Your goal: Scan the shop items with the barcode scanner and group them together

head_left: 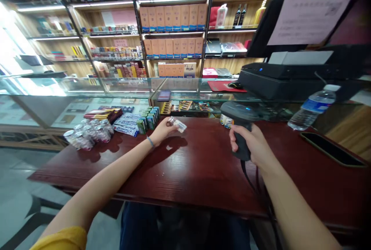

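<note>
Right hand: your right hand has its fingers closed around the scanner.
Left hand: your left hand pinches the pack above the table.
Pack position: it extends right from your left fingertips, well apart from the scanner; the left hand is nearer.
Pack axis: slanting, far-left to near-right.
Pack look: small, whitish, partly clear, its print too blurred.

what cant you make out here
Head view: print on the small pack in the left hand, too small and blurred.
Head view: part of the scanner, covered by the right hand.
Head view: words on the paper, blurred.
Head view: far end of the cable, cut off by the bottom edge.
</note>
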Motion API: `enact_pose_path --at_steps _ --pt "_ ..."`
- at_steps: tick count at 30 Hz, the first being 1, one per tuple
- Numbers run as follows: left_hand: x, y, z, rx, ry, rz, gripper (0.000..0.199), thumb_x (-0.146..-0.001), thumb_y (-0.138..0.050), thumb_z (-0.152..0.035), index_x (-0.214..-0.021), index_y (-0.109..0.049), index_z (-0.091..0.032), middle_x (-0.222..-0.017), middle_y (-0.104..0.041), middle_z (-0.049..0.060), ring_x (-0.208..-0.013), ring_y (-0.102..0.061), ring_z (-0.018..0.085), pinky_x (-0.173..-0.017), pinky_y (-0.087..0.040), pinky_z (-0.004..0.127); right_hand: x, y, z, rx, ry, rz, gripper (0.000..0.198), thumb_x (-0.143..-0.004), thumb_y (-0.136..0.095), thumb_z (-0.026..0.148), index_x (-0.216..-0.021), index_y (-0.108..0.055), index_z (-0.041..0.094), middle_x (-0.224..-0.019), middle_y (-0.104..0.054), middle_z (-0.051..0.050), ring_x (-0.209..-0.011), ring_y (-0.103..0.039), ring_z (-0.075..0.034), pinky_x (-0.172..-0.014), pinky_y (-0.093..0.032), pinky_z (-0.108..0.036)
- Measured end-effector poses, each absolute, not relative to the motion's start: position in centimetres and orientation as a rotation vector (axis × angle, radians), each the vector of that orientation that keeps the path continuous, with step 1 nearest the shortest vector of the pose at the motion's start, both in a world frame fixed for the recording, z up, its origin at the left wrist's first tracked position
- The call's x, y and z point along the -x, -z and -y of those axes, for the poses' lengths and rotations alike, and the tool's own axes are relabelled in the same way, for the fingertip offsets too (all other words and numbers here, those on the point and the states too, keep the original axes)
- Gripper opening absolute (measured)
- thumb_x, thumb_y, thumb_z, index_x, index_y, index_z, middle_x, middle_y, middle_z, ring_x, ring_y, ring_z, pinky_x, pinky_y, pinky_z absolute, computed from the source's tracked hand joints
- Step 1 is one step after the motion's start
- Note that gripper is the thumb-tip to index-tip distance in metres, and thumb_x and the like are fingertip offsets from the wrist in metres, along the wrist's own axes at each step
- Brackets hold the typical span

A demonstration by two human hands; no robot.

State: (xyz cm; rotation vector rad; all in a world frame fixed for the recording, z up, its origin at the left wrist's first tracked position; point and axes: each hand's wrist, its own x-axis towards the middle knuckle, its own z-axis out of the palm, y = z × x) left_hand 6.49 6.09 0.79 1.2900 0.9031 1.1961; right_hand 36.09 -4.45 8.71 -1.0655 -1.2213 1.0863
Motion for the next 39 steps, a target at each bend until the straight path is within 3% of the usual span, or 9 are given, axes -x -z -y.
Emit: enact_pose_path --at_steps 7,20,26,39 --pt "-3.0 -0.8 -3.8 -1.110 -1.346 -0.944 0.045 -0.068 -0.084 -0.033 -0.102 -0.058 -0.017 -0.108 -0.070 0.006 -0.099 -0.069 0.017 -0.099 -0.052 0.037 -34.2 -7.1 5.1 1.105 -1.245 1.455 0.030 -0.082 -0.070 0.045 -0.075 -0.055 0.020 -0.054 -0.058 0.003 -0.036 -0.051 -0.011 -0.039 -0.038 -0.023" --pt "-2.8 -0.2 -4.6 -1.054 -1.509 -0.885 0.046 -0.070 -0.084 -0.030 -0.104 -0.056 -0.018 -0.116 -0.068 0.008 -0.112 -0.065 0.022 -0.105 -0.049 0.047 -32.4 -5.7 5.7 1.277 -1.189 1.786 0.030 -0.081 -0.066 0.042 -0.068 -0.049 0.021 -0.047 -0.054 0.005 -0.035 -0.052 -0.011 -0.045 -0.038 -0.024" --pt "-2.9 -0.3 -4.6 -1.057 -1.514 -0.873 0.046 -0.069 -0.085 -0.031 -0.102 -0.057 -0.017 -0.113 -0.068 0.007 -0.109 -0.065 0.021 -0.106 -0.047 0.049 -32.6 -5.7 5.6 1.243 -1.222 1.749 0.029 -0.081 -0.067 0.041 -0.072 -0.050 0.020 -0.052 -0.056 0.005 -0.036 -0.053 -0.011 -0.044 -0.039 -0.024" --pt "-0.8 -4.2 -3.9 -1.373 -1.691 -0.979 0.049 -0.070 -0.080 -0.046 -0.105 -0.060 -0.017 -0.105 -0.069 0.006 -0.093 -0.068 0.020 -0.080 -0.057 0.032 -32.8 -6.5 5.9 1.301 -1.198 1.648 0.038 -0.086 -0.063 0.047 -0.061 -0.050 0.021 -0.047 -0.053 0.001 -0.039 -0.047 -0.011 -0.045 -0.034 -0.026"
